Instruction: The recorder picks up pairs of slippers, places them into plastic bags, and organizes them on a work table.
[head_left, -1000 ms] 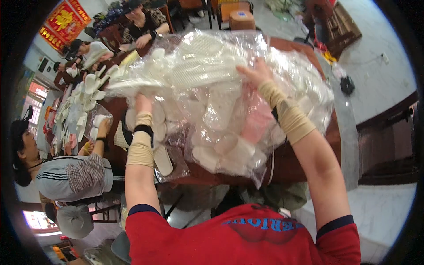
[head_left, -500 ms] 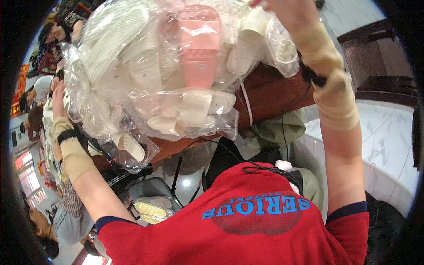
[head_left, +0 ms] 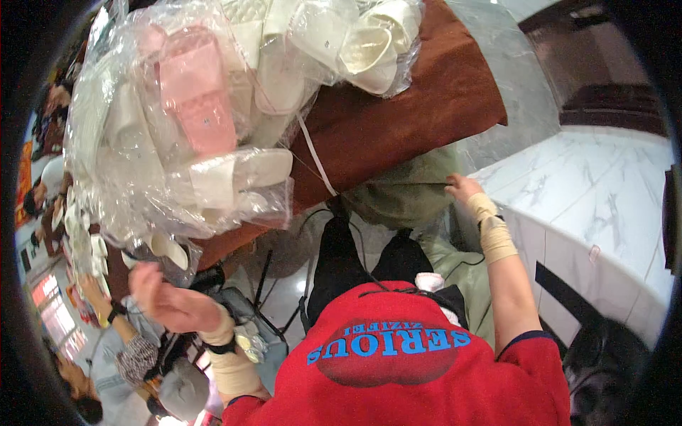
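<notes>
Presently noted: large clear plastic bag [head_left: 213, 106] of slippers lying on the counter [head_left: 398, 113], which carries a dark red-brown cloth. Bag filling the frame from 10 to 12 o'clock, bulging over the counter's near edge. Inside, one pink slipper [head_left: 195, 89] lying sole-up amid many white slippers [head_left: 284, 64]; a further white pair at the bag's lower end, toward 9 o'clock. White strap [head_left: 316, 160] trailing from the bag down across the cloth toward centre.

Left hand [head_left: 167, 302] at 8 o'clock, palm up, fingers loosely spread and wide, holding nothing; placed just below the bag's lowest corner, contact with the plastic not determinable. Wrist wrapped in beige bandage, dark band beside it.

Right hand [head_left: 462, 188] at 3 o'clock, near centre, well apart from the bag, fingers closed narrow against olive-green fabric [head_left: 408, 192] hanging below the counter edge; whether gripping it or a thin dark cord [head_left: 469, 266] there cannot be told. Wrist likewise bandaged.

Red shirt with blue lettering at 6 o'clock. Pale marble floor [head_left: 604, 184] at 3 o'clock. Other people seated at 7 to 9 o'clock, beside rows of white slippers.
</notes>
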The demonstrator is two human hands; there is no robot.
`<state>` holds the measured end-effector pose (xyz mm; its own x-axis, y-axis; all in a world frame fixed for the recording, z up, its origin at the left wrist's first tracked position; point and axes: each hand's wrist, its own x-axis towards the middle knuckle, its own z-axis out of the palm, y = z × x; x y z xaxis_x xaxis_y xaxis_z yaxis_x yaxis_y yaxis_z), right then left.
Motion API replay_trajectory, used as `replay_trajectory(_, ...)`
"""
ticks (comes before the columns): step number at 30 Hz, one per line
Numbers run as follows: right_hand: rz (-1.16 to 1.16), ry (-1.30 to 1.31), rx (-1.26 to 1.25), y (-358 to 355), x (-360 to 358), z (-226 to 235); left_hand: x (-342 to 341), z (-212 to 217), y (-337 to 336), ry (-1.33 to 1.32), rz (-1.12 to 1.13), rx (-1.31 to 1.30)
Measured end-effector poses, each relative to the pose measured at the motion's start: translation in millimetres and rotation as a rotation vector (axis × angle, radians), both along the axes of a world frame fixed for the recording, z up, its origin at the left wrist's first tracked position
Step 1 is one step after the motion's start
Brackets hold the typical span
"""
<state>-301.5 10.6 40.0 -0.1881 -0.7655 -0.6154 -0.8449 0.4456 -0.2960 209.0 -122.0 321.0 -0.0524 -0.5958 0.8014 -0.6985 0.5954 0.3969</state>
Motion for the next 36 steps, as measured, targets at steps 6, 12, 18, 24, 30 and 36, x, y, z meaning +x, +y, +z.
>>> replay_trajectory(6,0.198,-0.072,-0.05,27.1,61.9,-95.8,-84.1,-117.6,155.6,-0.252,-0.243,1.085)
replay_trajectory(12,0.049,-0.381,-0.212,91.2,95.0,-110.0,-21.6,-375.2,220.5,-0.169,0.02,1.655)
replay_trajectory(18,-0.233,-0.481,-0.265,201.4,132.8,-183.8,156.6,-674.0,184.5,-1.255,-0.011,1.359)
replay_trajectory(24,-0.436,-0.34,-0.095,310.4,159.1,-241.1,82.3,-802.1,152.0,-1.042,-0.367,1.025)
replay_trajectory(30,-0.196,-0.203,0.036,317.1,199.2,-262.5,109.0,-822.0,153.8,-0.815,-0.433,1.38)
replay_trajectory(36,-0.44,-0.231,-0.004,306.8,180.8,-263.6,104.3,-831.8,158.6,-0.592,-0.355,1.844)
